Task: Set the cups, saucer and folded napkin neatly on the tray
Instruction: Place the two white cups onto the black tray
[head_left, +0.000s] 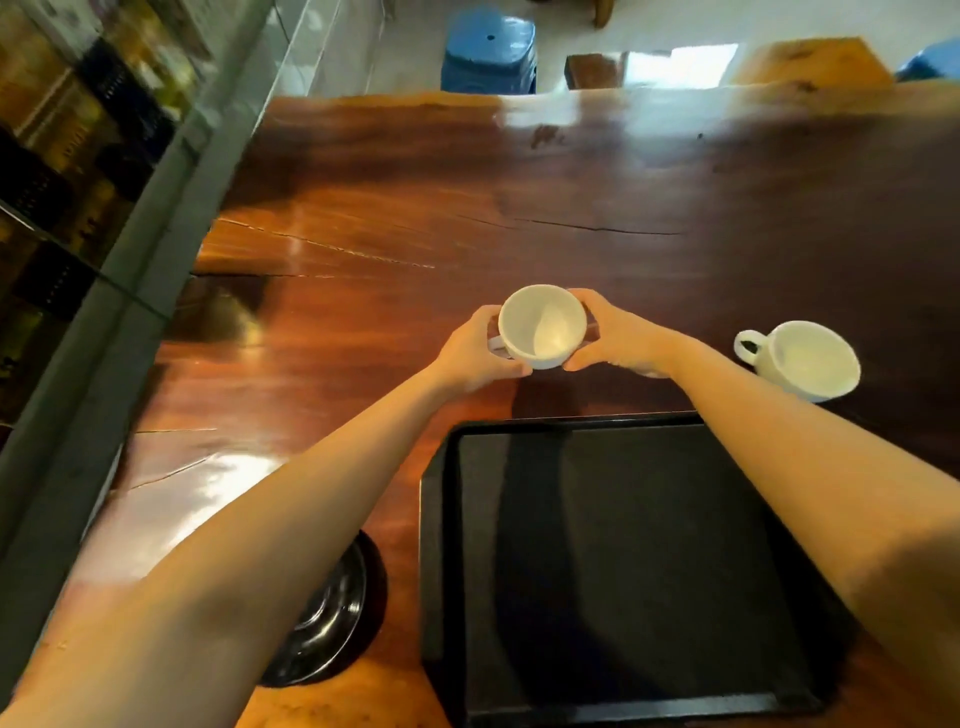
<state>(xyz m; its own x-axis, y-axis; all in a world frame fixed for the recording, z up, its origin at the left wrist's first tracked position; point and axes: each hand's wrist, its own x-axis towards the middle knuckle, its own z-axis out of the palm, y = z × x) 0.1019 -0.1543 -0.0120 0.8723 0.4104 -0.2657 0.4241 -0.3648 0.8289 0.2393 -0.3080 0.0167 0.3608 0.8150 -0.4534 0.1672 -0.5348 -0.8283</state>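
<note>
Two hands cradle one white cup (542, 327) at frame centre, above the wooden table (363, 218): left hand (475, 348) and right hand (605, 332) curled round its sides. Mouth up, tipped towards us, handle poking left. Best bring it level and lower it onto the black tray (623, 545) below. Second cup (802, 361) waits right, handle left.

Head view looks steeply down, close over the table (395, 218)
</note>
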